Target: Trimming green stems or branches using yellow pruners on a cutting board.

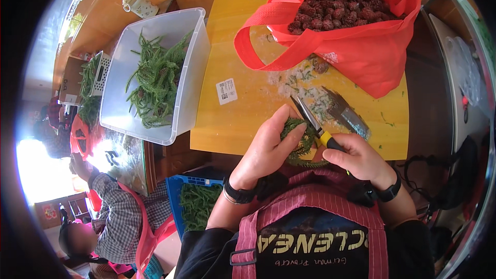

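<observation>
My left hand point(268, 147) is closed round a green artificial pine sprig point(305, 142), held just over the table's near edge. Long-nosed pliers point(312, 118) with yellow and black handles are gripped in my right hand point(356, 157). Their jaws point up and to the left, a little apart, beside the sprig and my left thumb. Whether they touch the sprig I cannot tell. Right beyond the pliers, a dark flat piece in clear wrapping point(349, 116) lies among whitish and green scraps on the yellow table point(219, 129).
A red bag point(361, 59) full of brown pine cones point(338, 8) stands at the back right. To the left is a clear plastic bin point(192, 77) of pine sprigs; a blue crate point(178, 209) holds more greenery. A co-worker in a checked shirt point(121, 222) sits at lower left.
</observation>
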Action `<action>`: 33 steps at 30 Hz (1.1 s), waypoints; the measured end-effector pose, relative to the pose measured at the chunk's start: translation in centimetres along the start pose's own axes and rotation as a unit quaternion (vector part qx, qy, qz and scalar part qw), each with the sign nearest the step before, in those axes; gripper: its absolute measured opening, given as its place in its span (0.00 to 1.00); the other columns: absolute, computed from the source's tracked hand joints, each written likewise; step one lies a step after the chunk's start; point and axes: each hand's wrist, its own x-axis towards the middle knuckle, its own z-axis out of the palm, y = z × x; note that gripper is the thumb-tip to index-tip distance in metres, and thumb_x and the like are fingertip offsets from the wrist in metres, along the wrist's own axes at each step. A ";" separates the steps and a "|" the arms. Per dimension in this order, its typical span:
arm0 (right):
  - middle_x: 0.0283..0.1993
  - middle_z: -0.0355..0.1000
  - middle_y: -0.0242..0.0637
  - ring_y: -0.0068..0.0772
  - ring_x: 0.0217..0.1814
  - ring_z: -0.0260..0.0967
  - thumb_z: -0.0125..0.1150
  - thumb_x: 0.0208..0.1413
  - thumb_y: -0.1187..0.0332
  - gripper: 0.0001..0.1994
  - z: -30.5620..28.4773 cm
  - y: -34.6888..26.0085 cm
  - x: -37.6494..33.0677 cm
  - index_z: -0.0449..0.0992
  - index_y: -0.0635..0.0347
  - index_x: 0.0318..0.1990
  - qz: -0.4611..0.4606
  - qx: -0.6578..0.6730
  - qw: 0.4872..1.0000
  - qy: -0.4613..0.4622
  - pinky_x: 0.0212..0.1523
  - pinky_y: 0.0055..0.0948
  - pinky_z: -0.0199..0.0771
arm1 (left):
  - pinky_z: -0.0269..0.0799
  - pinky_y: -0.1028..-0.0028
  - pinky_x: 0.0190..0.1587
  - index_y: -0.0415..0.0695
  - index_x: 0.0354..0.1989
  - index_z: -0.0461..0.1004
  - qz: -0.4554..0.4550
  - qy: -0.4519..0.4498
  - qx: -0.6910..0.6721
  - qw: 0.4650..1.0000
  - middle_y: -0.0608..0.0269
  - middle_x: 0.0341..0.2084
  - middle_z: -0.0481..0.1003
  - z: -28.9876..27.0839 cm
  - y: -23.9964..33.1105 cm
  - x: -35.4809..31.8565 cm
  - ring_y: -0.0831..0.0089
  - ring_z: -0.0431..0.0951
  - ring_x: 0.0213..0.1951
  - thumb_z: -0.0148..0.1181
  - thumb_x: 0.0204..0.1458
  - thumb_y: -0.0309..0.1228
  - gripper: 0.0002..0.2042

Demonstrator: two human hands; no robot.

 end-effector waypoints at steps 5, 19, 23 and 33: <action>0.32 0.69 0.40 0.39 0.39 0.68 0.59 0.47 0.68 0.10 0.4 0.7 1.0 0.72 0.66 0.33 -0.193 -0.288 0.934 0.090 0.40 0.31 0.66 | 0.66 0.77 0.35 0.38 0.38 0.65 -0.023 0.020 -0.040 0.999 0.61 0.27 0.70 -0.1 0.0 0.1 0.78 0.69 0.31 0.49 0.54 0.24 0.05; 0.33 0.68 0.45 0.50 0.48 0.64 0.63 0.40 0.70 0.12 1.5 0.4 0.3 0.70 0.66 0.32 -0.261 -0.334 0.895 0.137 0.44 0.38 0.66 | 0.64 0.79 0.32 0.39 0.36 0.63 -0.007 0.027 -0.080 0.996 0.64 0.25 0.67 -0.6 -0.4 -0.6 0.80 0.65 0.29 0.49 0.54 0.23 0.04; 0.32 0.67 0.45 0.51 0.48 0.63 0.62 0.40 0.71 0.12 1.1 -0.9 -1.3 0.69 0.66 0.32 -0.098 -0.203 0.974 0.037 0.45 0.40 0.65 | 0.64 0.77 0.31 0.38 0.35 0.63 0.016 0.076 -0.040 0.996 0.63 0.24 0.65 -0.3 -0.6 -0.8 0.78 0.65 0.28 0.51 0.53 0.22 0.04; 0.37 0.67 0.46 0.47 0.49 0.64 0.60 0.40 0.70 0.16 1.5 -0.9 -1.9 0.68 0.69 0.37 -0.157 -0.229 0.958 0.068 0.49 0.37 0.62 | 0.64 0.77 0.34 0.38 0.36 0.64 0.209 0.058 0.117 0.969 0.59 0.28 0.67 -0.3 -0.8 -0.9 0.73 0.67 0.30 0.51 0.51 0.20 0.05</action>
